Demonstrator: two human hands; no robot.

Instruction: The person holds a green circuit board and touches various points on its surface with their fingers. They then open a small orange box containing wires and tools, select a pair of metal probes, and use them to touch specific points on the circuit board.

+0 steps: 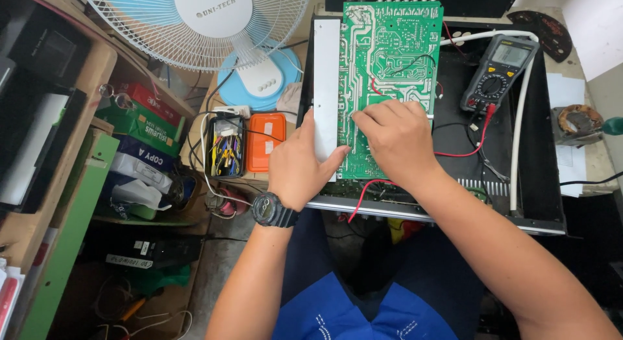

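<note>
Pressing flat: both hands' fingers [363, 122] on circuit board [389, 48].

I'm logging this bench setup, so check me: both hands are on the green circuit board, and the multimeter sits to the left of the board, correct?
Not quite. The head view shows the multimeter to the right of the green circuit board, not the left. The left hand and right hand do rest on the board.

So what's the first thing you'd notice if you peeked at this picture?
Probably the big green circuit board in the middle, lying on an open black case, with the left hand and right hand both pressing on its lower part. Next, the white fan at the top left, and the grey meter with red and black wires to the board's right.
</note>
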